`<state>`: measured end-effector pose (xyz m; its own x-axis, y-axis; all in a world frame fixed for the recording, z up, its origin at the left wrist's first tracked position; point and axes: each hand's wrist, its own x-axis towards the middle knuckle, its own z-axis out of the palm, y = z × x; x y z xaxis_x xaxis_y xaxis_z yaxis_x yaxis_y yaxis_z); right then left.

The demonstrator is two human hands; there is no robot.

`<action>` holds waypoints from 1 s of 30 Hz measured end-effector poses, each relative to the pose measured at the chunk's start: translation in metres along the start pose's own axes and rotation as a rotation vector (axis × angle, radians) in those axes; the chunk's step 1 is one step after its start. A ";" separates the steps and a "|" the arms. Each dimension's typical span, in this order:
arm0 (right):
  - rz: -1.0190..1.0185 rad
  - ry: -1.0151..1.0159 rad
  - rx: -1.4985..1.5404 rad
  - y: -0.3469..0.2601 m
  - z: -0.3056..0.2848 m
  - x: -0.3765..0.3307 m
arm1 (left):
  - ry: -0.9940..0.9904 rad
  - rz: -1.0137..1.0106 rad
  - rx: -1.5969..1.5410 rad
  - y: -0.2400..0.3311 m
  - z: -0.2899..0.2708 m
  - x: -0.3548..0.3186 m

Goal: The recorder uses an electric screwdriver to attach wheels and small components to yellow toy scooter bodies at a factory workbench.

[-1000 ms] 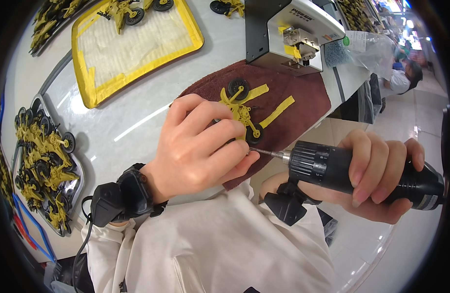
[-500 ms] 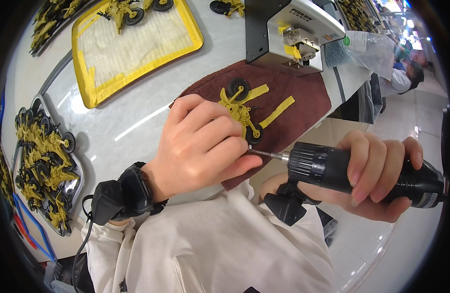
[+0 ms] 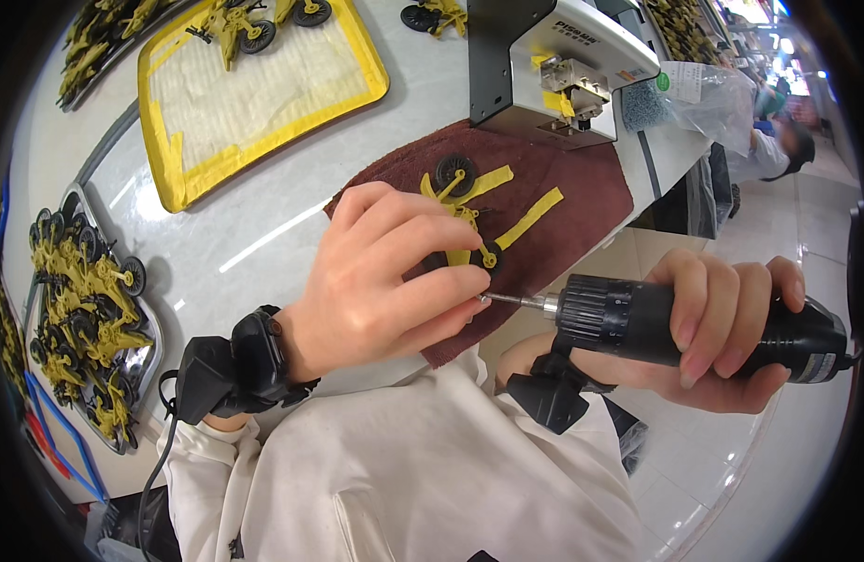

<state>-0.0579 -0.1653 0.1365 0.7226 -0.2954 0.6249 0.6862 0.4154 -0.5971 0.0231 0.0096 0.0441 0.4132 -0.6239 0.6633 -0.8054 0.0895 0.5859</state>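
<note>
My right hand [image 3: 722, 328] is wrapped round a black electric screwdriver [image 3: 619, 316], held level with its thin bit pointing left. At the bit's tip, the fingers of my left hand [image 3: 380, 281] are pinched together. Something tiny and silvery shows at that tip, too small to name. Just beyond those fingers, a yellow toy motorcycle [image 3: 458, 214] with black wheels lies on a maroon cloth [image 3: 563, 178]. My left fingers cover part of its body and its near end.
Two yellow tape strips [image 3: 530, 218] lie on the cloth. Behind stands a white-and-black machine [image 3: 554, 75]. A yellow-edged tray [image 3: 263, 103] bears more motorcycles, and a metal tray [image 3: 154, 351] at left is heaped with them. A plastic bag [image 3: 708, 98] lies far right; a person [image 3: 779, 150] is beyond.
My left thumb and fingers have drawn together at the bit's tip and cover more of the motorcycle. The screwdriver has shifted very slightly; the motorcycle stays on the cloth.
</note>
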 end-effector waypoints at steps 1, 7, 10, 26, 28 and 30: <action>-0.003 0.007 -0.005 0.000 0.000 0.000 | -0.005 0.003 -0.008 -0.001 0.001 0.000; -0.052 0.012 0.026 0.000 0.000 -0.001 | -0.031 -0.016 -0.008 -0.002 0.001 -0.001; -0.024 -0.032 0.025 -0.003 -0.002 0.000 | -0.021 -0.013 -0.024 -0.002 0.003 -0.002; -0.068 -0.077 -0.231 0.024 -0.007 0.008 | -0.178 -0.146 0.069 -0.007 0.009 -0.005; -0.079 0.045 -0.427 0.036 -0.013 0.016 | -0.204 -0.309 0.195 -0.006 0.015 -0.004; -0.005 0.083 -0.529 0.052 -0.024 0.020 | -0.260 -0.330 0.238 -0.010 0.026 -0.015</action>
<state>-0.0061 -0.1701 0.1059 0.7089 -0.3718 0.5994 0.6222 -0.0707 -0.7797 0.0141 -0.0020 0.0164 0.5674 -0.7655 0.3035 -0.7367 -0.3072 0.6024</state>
